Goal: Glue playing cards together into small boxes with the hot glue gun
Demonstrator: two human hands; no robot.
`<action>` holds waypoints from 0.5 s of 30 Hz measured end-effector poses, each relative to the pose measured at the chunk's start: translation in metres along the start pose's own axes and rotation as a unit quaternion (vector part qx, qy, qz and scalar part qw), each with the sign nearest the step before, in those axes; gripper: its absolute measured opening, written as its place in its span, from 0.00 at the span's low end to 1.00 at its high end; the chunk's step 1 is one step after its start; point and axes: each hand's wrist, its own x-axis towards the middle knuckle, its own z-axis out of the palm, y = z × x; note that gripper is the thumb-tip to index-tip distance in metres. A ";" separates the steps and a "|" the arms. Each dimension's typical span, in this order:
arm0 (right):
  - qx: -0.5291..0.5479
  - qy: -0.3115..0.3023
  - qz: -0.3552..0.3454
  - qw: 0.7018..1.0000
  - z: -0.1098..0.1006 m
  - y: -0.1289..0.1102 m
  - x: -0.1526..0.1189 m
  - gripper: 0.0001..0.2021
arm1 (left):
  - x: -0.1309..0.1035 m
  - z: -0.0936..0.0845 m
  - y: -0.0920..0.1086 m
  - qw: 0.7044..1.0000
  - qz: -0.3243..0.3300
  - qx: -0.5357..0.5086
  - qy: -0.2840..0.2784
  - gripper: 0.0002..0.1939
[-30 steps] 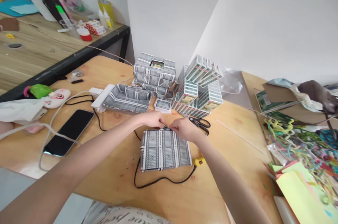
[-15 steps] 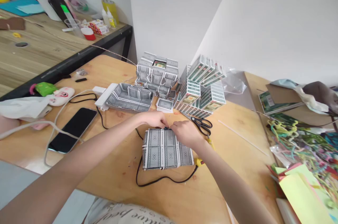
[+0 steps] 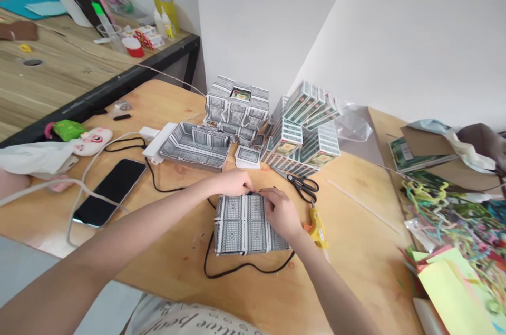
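Note:
A flat, box-like piece covered in grey-and-white playing cards [image 3: 244,224] lies on the table in front of me. My left hand [image 3: 234,182] is closed at its far edge, fingertips pinched by a small dark bit I cannot make out. My right hand [image 3: 282,213] rests over the piece's far right part, fingers bent together onto the same edge. To the right of that hand lies a yellow glue gun [image 3: 317,227]. Black scissors [image 3: 302,186] are just beyond it. A small stack of cards [image 3: 247,156] sits past my left hand.
Behind stand a card-covered structure [image 3: 237,106], an open card-covered tray [image 3: 193,151] and stacked card boxes [image 3: 290,137]. A phone [image 3: 110,193] and white cable lie left. A black cord [image 3: 249,271] loops in front. Colourful pipe cleaners [image 3: 446,208] and papers [image 3: 454,282] are at right.
My right hand has shifted slightly right and down, its fingers now straighter at the card piece's far edge. The glue gun has come into fuller view. My left hand stays near that edge.

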 end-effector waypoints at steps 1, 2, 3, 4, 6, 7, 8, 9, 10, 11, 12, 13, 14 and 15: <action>0.010 0.022 0.014 1.000 0.004 -0.001 -0.001 0.16 | 0.001 -0.001 0.002 1.000 0.004 0.008 -0.003 0.13; 0.017 0.041 0.028 0.999 0.007 -0.002 -0.001 0.15 | 0.002 -0.003 0.004 1.000 0.009 0.016 -0.008 0.12; 0.019 0.055 0.041 0.997 0.010 -0.003 -0.001 0.14 | 0.004 -0.004 0.005 1.000 0.014 0.024 -0.014 0.12; 0.019 0.065 0.050 0.996 0.013 -0.004 -0.001 0.13 | 0.006 -0.005 0.006 0.999 0.015 0.029 -0.018 0.11; 0.021 0.075 0.058 0.995 0.016 -0.005 0.000 0.13 | 0.010 -0.006 0.007 0.999 0.004 0.027 -0.024 0.11; 0.026 0.079 0.058 0.995 0.016 -0.005 0.000 0.13 | 0.012 -0.006 0.007 0.999 -0.008 0.020 -0.026 0.10; 0.035 0.081 0.057 0.994 0.016 -0.005 0.000 0.13 | 0.014 -0.006 0.007 0.999 -0.024 0.012 -0.029 0.09; 0.047 0.083 0.056 0.994 0.015 -0.005 0.000 0.13 | 0.015 -0.007 0.006 0.999 -0.042 0.004 -0.031 0.09; 0.062 0.087 0.056 0.993 0.014 -0.005 0.001 0.13 | 0.016 -0.007 0.005 0.998 -0.061 -0.003 -0.034 0.08; 0.080 0.095 0.058 0.991 0.013 -0.005 0.000 0.13 | 0.017 -0.007 0.003 0.996 -0.078 -0.009 -0.034 0.08; 0.098 0.110 0.064 0.987 0.011 -0.006 0.000 0.13 | 0.017 -0.007 0.002 0.995 -0.091 -0.015 -0.033 0.08; 0.114 0.135 0.077 0.981 0.008 -0.006 -0.002 0.12 | 0.017 -0.006 0.001 0.994 -0.098 -0.023 -0.031 0.09; 0.128 0.169 0.098 0.972 0.005 -0.006 -0.005 0.12 | 0.017 -0.006 0.000 0.994 -0.099 -0.033 -0.028 0.10; 0.141 0.211 0.128 0.959 0.002 -0.005 -0.009 0.12 | 0.017 -0.005 -0.001 0.994 -0.096 -0.045 -0.024 0.11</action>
